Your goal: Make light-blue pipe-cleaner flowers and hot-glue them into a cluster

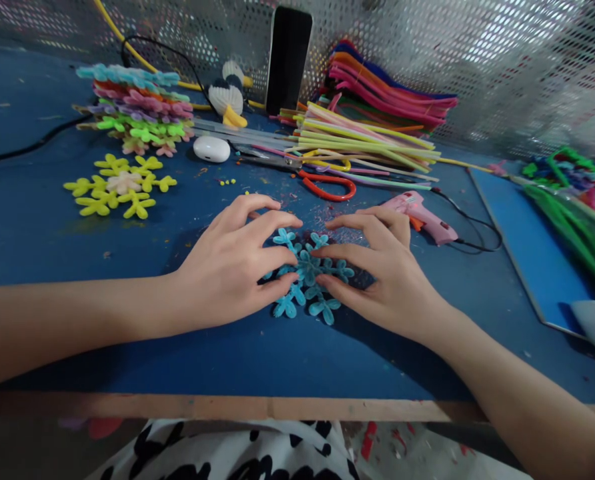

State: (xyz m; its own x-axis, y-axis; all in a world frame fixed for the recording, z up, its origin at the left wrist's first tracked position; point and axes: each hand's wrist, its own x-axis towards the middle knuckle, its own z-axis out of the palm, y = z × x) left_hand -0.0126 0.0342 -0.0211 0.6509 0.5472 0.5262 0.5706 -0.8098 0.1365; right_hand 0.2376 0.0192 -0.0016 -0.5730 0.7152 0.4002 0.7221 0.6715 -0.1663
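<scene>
A light blue pipe-cleaner snowflake (308,280) lies flat on the blue table (277,360) near the front edge. My left hand (232,263) rests on its left side, fingers spread and pressing down on the loops. From the right, my right hand (382,267) presses the snowflake's other side, fingers stretched out and fingertips touching the centre. Neither hand lifts it.
A yellow snowflake (120,187) lies at the left, behind it a stack of coloured snowflakes (137,110). Pipe-cleaner bundles (367,133), red-handled scissors (322,183), a pink glue gun (425,217), a white earbud case (211,149) and a black phone (288,57) stand behind. Green stems (572,220) lie at the right.
</scene>
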